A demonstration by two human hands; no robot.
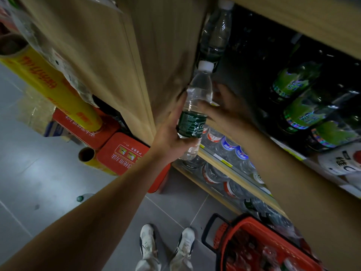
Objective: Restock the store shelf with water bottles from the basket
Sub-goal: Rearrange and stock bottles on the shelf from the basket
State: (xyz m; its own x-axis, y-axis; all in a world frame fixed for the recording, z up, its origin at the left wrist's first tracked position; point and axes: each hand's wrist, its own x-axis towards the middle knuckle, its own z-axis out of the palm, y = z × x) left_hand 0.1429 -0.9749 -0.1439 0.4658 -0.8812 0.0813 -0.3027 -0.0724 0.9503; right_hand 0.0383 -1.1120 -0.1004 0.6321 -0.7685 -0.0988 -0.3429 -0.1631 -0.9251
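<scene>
Bottle [192, 118] gripped in our left hand [172, 137], right hand [224, 106] open alongside steadying; slide it upright just beside the shelved bottle [215, 34].

The left hand [172, 133] grips a clear plastic water bottle with a dark green label [193, 114] in front of the wooden shelf unit [166, 55]; the right hand [224, 106] is just right of it. The red plastic basket [252, 243] sits on the grey tiled floor [48, 182], below right, beside the white sneakers [166, 247]
</scene>
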